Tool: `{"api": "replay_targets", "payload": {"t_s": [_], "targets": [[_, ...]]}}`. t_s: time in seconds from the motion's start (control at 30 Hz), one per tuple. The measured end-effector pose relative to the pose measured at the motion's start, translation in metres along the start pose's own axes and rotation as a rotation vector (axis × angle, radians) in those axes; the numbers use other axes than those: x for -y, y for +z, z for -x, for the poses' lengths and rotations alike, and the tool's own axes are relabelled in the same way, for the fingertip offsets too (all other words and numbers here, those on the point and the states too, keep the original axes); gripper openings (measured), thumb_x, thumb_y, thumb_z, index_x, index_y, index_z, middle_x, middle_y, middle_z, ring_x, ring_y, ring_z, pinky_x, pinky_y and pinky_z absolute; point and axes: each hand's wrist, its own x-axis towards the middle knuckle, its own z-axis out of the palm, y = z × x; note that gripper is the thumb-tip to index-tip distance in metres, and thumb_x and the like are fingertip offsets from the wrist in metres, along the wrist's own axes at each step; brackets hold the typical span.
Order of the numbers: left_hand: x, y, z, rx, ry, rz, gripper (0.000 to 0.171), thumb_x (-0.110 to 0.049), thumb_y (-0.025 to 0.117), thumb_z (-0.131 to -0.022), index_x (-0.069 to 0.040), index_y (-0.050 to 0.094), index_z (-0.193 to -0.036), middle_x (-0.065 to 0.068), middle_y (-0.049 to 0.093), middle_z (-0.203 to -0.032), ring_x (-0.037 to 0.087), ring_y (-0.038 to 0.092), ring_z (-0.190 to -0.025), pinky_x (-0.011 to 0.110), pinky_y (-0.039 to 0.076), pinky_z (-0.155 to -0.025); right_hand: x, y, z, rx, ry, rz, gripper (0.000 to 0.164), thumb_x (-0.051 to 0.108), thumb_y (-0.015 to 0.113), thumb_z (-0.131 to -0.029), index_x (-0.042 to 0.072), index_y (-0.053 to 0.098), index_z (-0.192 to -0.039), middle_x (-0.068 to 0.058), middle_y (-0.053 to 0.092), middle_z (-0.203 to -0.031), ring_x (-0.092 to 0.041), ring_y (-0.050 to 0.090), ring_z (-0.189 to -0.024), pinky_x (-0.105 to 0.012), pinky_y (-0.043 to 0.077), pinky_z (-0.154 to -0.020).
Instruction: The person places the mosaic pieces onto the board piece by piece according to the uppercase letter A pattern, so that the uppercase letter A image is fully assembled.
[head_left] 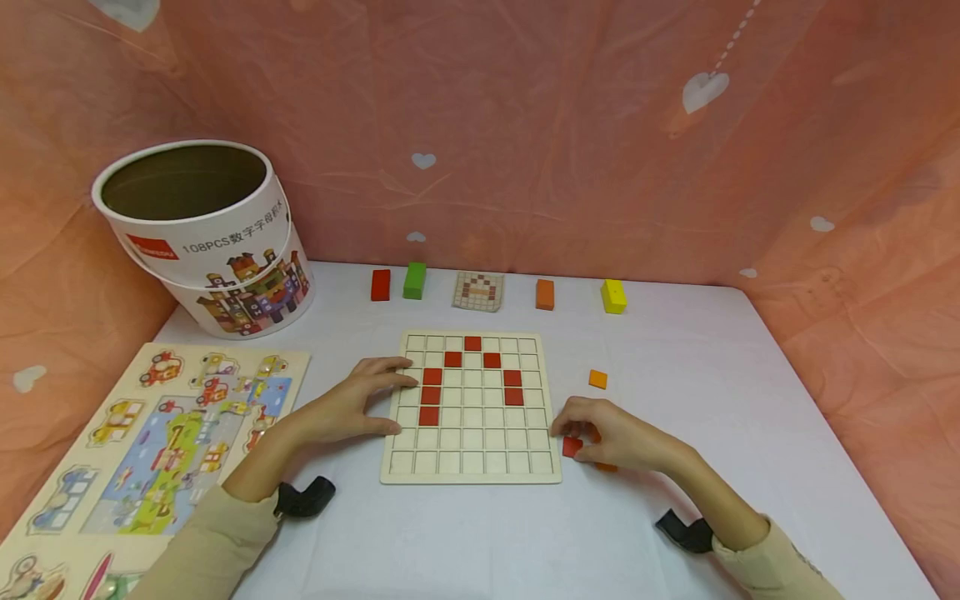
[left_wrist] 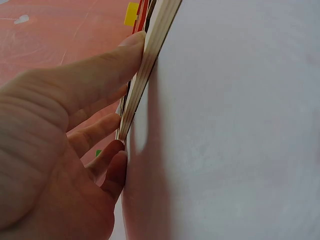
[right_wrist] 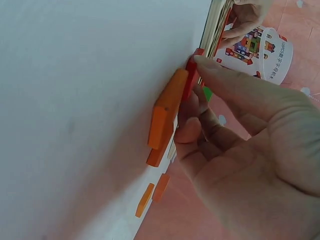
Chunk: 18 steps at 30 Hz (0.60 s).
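A cream grid board (head_left: pixel 472 458) lies flat on the table, with several red square tiles (head_left: pixel 429 415) set in its cells in an arch-like pattern. My left hand (head_left: pixel 358 400) rests at the board's left edge, thumb and fingers spread and extended; the left wrist view shows them touching its wooden rim (left_wrist: pixel 145 70). Just off the board's right edge, my right hand (head_left: pixel 611 433) pinches a loose red tile (right_wrist: pixel 192 75) between thumb and fingers. Beside it are orange tiles (right_wrist: pixel 167 110), partly covered by the hand in the head view.
Another orange tile (head_left: pixel 597 379) lies farther back. Along the back are a red block (head_left: pixel 381 285), green block (head_left: pixel 415 281), pattern card (head_left: pixel 478 292), orange block (head_left: pixel 545 294) and yellow block (head_left: pixel 613 296). A white bucket (head_left: pixel 247 250) and a vehicle puzzle board (head_left: pixel 120 450) stand left.
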Motion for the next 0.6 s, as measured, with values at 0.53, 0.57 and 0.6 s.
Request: {"api": "replay_targets", "payload": {"t_s": [0.53,0.57,0.6], "targets": [[0.001,0.000,-0.001,0.009,-0.008,0.004,0.058,-0.024,0.083,-0.082,-0.007,0.061,-0.133,0.016,0.036,-0.154,0.038,0.024,-0.143,0.062,0.024,-0.113,0.010,-0.004,-0.025,-0.062,-0.021,-0.031,0.011,0.003,0.074,-0.088,0.009,0.068,-0.096,0.004,0.063,-0.086,-0.014,0.054,-0.078,-0.024,0.047,-0.069],[0.001,0.001,-0.001,0.010,-0.010,0.005,0.058,-0.024,0.083,-0.082,-0.007,0.060,-0.133,0.016,0.036,-0.154,0.038,0.023,-0.143,0.062,0.024,-0.113,0.012,-0.003,-0.029,-0.067,-0.025,-0.027,0.011,0.003,0.074,-0.088,0.009,0.069,-0.095,0.005,0.063,-0.086,-0.014,0.055,-0.078,-0.024,0.046,-0.068],[0.001,0.001,-0.001,0.010,-0.012,0.004,0.058,-0.024,0.083,-0.082,-0.007,0.060,-0.134,0.016,0.036,-0.155,0.037,0.023,-0.143,0.061,0.024,-0.113,0.014,-0.003,-0.033,-0.072,-0.035,-0.026,0.011,0.003,0.074,-0.088,0.008,0.069,-0.095,0.004,0.063,-0.085,-0.015,0.055,-0.078,-0.024,0.047,-0.069]]}}
